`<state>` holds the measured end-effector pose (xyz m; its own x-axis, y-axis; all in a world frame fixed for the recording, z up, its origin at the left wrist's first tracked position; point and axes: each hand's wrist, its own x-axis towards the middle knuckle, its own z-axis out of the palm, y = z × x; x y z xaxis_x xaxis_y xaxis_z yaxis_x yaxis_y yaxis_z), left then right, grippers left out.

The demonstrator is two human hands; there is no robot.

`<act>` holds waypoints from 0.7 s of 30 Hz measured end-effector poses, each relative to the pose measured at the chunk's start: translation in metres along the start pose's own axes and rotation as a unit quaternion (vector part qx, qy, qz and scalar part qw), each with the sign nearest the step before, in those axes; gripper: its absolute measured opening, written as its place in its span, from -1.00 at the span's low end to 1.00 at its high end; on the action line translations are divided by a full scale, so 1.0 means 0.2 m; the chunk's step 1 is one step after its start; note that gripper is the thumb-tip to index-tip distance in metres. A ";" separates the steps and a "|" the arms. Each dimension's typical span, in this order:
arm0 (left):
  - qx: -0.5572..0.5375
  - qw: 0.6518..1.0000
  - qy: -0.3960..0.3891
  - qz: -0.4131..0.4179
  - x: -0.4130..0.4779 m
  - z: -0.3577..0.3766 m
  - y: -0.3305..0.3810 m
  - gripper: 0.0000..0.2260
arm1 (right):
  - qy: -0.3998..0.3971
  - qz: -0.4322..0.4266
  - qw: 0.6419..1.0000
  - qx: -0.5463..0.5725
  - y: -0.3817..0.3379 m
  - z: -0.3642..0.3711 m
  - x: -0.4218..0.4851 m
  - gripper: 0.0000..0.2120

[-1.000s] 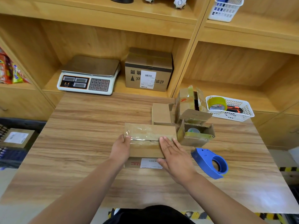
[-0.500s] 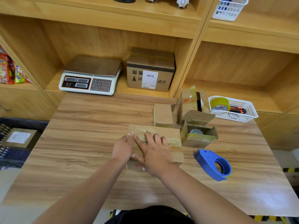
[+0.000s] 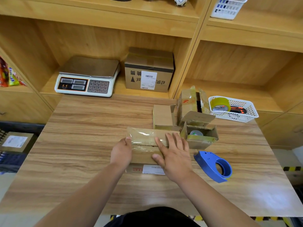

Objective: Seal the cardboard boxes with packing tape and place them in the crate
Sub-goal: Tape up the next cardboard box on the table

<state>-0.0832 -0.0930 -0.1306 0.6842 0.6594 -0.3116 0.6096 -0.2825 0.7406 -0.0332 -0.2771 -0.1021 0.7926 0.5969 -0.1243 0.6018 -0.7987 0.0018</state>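
A long flat cardboard box [image 3: 144, 138] lies in the middle of the wooden table [image 3: 78, 145], with clear packing tape along its top seam. My left hand [image 3: 121, 151] holds the box's left end, thumb on top. My right hand [image 3: 173, 153] lies flat on the right half of the box top, fingers straight and spread over the tape. A blue tape dispenser [image 3: 214, 166] rests on the table just right of my right hand. A dark crate [image 3: 11, 159] stands low at the left and holds a labelled box [image 3: 15, 141].
Three small open cardboard boxes [image 3: 193, 118] cluster behind the long box on the right. A white basket [image 3: 246, 112] holds a yellow tape roll [image 3: 218, 104] and a cutter. A scale [image 3: 86, 77] and a labelled carton [image 3: 148, 71] sit on the shelf behind.
My right hand slid from the left part of the box top back toward the right along the tape. My left hand stayed at the left end.
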 end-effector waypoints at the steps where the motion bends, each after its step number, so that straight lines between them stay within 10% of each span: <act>1: 0.001 1.000 -0.001 0.000 0.00 0.00 0.00 -0.61 | 0.002 0.010 1.000 -0.004 0.03 0.00 -0.01 -0.24; 12: -0.012 1.000 -0.005 0.002 -0.02 -0.01 0.01 -0.64 | 0.018 0.087 0.996 -0.011 0.17 -0.01 -0.11 -0.25; 21: -0.035 0.999 -0.008 0.001 -0.06 -0.02 0.00 -0.59 | -0.037 0.287 0.906 0.309 0.09 -0.03 0.06 -0.22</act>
<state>-0.0923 -0.0980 -0.1237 0.6914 0.6482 -0.3189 0.5792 -0.2335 0.7811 -0.0126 -0.2851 -0.0980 0.9349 0.0814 -0.3454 -0.0955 -0.8797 -0.4658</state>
